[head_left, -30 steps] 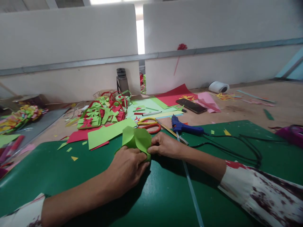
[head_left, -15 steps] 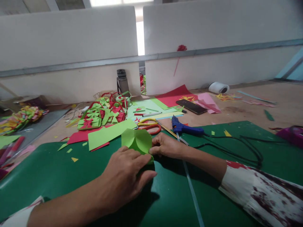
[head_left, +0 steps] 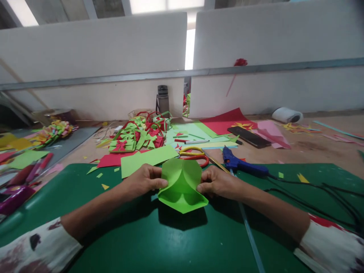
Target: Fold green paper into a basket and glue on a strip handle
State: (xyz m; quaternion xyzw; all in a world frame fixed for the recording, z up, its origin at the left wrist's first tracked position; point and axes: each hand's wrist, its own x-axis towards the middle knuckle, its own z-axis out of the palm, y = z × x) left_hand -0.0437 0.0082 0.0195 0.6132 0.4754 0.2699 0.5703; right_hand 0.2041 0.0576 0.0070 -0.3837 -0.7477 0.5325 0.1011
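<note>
A folded bright green paper piece (head_left: 183, 185), like a small pouch with its lower flap opened toward me, is held up just above the green mat (head_left: 170, 242). My left hand (head_left: 146, 180) pinches its left edge between thumb and fingers. On the opposite edge, my right hand (head_left: 217, 182) grips it the same way. Right behind the paper lie scissors (head_left: 203, 161) with yellow and red handles. A blue glue gun (head_left: 241, 163) rests beyond my right hand, and a long glue stick (head_left: 250, 235) runs from it toward me.
Small red and green paper bags (head_left: 139, 136) are heaped at the back left, near a grey bottle (head_left: 163, 100). Green sheets (head_left: 148, 159) lie in front of them. A phone (head_left: 248, 137) rests on coloured paper at the right. Black cable (head_left: 313, 212) crosses the mat's right side.
My left hand has moved from pressing over the front of the green paper to its left edge. The paper's lower flap has opened out toward me. The view has shifted left.
</note>
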